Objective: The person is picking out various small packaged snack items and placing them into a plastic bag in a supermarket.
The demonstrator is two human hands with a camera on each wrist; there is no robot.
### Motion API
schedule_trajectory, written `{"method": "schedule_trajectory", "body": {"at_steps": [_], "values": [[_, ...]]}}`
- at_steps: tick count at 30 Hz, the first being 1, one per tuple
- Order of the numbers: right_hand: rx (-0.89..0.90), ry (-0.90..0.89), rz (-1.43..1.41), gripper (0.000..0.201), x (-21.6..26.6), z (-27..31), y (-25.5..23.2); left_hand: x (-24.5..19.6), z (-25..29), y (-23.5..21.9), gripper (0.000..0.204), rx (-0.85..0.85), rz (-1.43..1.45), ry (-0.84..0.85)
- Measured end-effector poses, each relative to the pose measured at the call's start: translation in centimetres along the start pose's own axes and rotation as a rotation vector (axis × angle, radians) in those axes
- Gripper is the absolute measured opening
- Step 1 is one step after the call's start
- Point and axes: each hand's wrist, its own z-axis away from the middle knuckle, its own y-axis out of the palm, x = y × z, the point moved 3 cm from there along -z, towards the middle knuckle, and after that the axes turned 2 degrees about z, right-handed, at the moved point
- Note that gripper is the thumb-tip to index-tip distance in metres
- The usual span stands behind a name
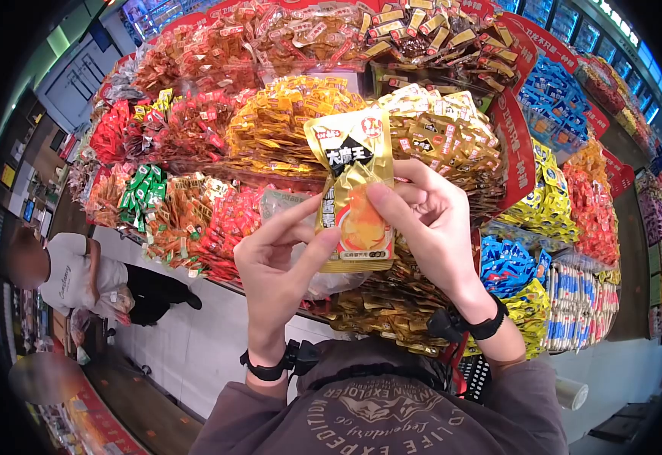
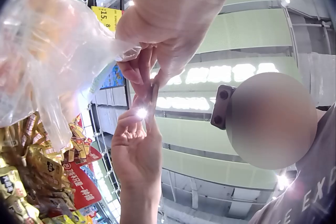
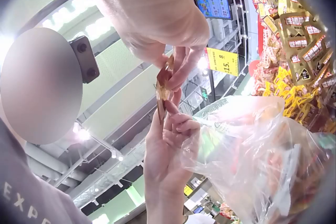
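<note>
Your left hand (image 1: 274, 265) and right hand (image 1: 441, 227) pinch the gold packet (image 1: 361, 216), mid-frame in the head view — long axis near upright, logo end topmost. That view gives you its printed face; both wrist views, nearly its edge.

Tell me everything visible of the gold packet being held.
The gold snack packet looks like glossy foil, with a black label bearing white characters and an orange food picture. Its front shows in the head view, creased across the middle. The left hand pinches one side, the right hand the other, thumbs over the front. Heaped snack packets lie beyond.
</note>
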Motion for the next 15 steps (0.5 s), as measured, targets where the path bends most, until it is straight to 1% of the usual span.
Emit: {"method": "schedule_trajectory", "body": {"at_steps": [6, 8, 12, 14, 15], "values": [[0.028, -0.029, -0.061, 0.024, -0.8, 0.1, 0.7, 0.0, 0.5, -0.7, 0.041, -0.024, -0.034, -0.006], [0.017, -0.005, -0.01, 0.024, -0.8, 0.1, 0.5, 0.0, 0.5, -0.8, 0.041, -0.011, -0.019, -0.001], [0.027, -0.027, 0.0, 0.023, -0.7, 0.1, 0.9, 0.1, 0.8, -1.1, 0.04, -0.034, -0.055, 0.013], [0.037, 0.0, 0.147, 0.023, -0.6, 0.1, 1.1, 0.2, 1.0, -1.3, 0.042, -0.043, -0.057, 0.002], [0.038, -0.002, 0.146, 0.023, -0.5, 0.2, 1.1, 0.2, 1.0, -1.4, 0.042, -0.042, -0.059, 0.004]]}}
